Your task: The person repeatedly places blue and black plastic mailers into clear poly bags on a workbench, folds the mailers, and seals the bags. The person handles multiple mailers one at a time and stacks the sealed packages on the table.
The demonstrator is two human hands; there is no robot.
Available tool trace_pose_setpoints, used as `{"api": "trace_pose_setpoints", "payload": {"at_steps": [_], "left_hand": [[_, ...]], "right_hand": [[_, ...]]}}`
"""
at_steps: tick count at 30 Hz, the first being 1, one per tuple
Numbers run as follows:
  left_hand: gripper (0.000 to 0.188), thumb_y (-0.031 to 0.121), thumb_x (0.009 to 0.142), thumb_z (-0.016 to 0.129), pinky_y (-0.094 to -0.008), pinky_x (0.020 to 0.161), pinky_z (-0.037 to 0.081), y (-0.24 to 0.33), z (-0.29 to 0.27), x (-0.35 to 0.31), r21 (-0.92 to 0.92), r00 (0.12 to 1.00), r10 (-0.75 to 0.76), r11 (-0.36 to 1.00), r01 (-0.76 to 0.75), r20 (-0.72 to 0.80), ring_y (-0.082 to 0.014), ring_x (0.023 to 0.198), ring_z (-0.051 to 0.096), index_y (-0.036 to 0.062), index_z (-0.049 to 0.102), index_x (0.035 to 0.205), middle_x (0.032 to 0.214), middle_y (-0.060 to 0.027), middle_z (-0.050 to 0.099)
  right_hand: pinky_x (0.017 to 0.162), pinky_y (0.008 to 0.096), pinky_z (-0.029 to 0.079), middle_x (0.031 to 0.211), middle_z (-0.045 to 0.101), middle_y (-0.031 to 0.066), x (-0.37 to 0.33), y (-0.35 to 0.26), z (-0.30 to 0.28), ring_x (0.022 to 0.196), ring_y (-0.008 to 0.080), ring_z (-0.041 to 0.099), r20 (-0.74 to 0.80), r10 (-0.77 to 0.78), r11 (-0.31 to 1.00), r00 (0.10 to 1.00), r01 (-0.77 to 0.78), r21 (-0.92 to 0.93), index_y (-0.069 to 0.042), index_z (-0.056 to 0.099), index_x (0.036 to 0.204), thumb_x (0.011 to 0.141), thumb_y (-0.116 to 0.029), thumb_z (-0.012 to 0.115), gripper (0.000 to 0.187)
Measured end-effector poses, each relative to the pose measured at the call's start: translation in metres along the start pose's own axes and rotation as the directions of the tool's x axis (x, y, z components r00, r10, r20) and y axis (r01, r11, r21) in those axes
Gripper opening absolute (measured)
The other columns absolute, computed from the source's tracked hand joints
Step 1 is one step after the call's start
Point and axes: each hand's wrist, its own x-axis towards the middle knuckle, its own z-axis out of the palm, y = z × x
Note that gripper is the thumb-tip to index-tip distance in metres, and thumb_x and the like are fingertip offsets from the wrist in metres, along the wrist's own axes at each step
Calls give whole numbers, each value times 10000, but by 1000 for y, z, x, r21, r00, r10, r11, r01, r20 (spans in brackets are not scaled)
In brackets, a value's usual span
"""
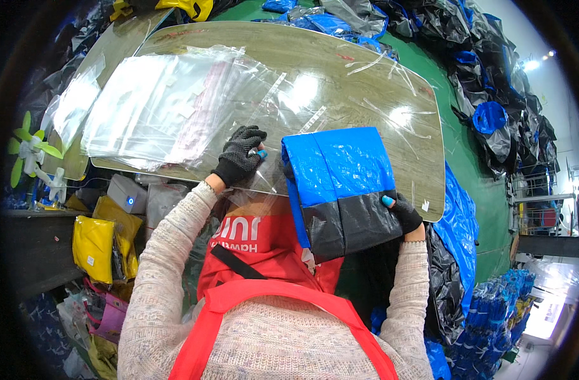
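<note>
My right hand (pixel 406 214), in a black fingerless-tipped glove, grips the lower right corner of a folded woven plastic bag (pixel 346 168), its thumb on top. The bag is blue above and black below, and it overhangs the table's near edge. To its left, my left hand (pixel 240 155) wears a black dotted glove, with blue on the thumb tip. Its fingers are curled closed over the edge of a clear plastic bag (pixel 264 104), which lies loosely on the table; the exact grip is partly hidden. A fanned stack of clear bags (pixel 147 104) lies left of that hand.
The wood-patterned table (pixel 365 82) has rounded corners and scattered clear strips. Black and blue bags (pixel 492 114) are heaped at the far right. Yellow folded packs (pixel 94 250), a white box (pixel 126 193) and a small green-bladed fan (pixel 31 152) stand at left. Blue bundles (pixel 492 310) sit lower right.
</note>
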Motion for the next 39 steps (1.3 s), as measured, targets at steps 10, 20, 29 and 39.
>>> {"api": "trace_pose_setpoints", "payload": {"at_steps": [10,20,29,39], "left_hand": [[243,246,784,690,-439,964,397,8,-8,8,328,988,74,938,-115,136,-352,1071,521,49,605,898,1149,-141,594],[217,245,884,625,-380,921,447,2,-15,7,-77,992,-106,991,111,63,-323,1023,589,42,599,958,1112,-139,631],[208,146,884,575,-466,1058,375,58,-81,8,175,937,196,952,-253,288,-340,1156,563,13,599,1042,1078,-165,641],[30,84,890,558,-493,1057,360,68,-83,-31,-24,964,135,991,-133,228,-409,1203,520,77,553,920,1238,-170,614]], "right_hand": [[852,300,488,1054,639,46,-7,-4,7,938,148,599,-49,-3,996,999,-2,-94,-21,611,1157,866,-207,670,350],[868,294,489,1140,624,77,-5,-2,10,1015,155,594,-45,-22,995,999,18,-94,-8,565,1247,884,-187,640,412],[935,324,464,1170,624,81,-15,79,173,1072,178,579,49,-155,974,987,161,-161,-4,553,1266,850,-301,732,542],[758,277,518,924,693,79,143,11,98,834,175,655,248,-262,804,933,353,-479,12,684,1036,876,-205,645,272]]}}
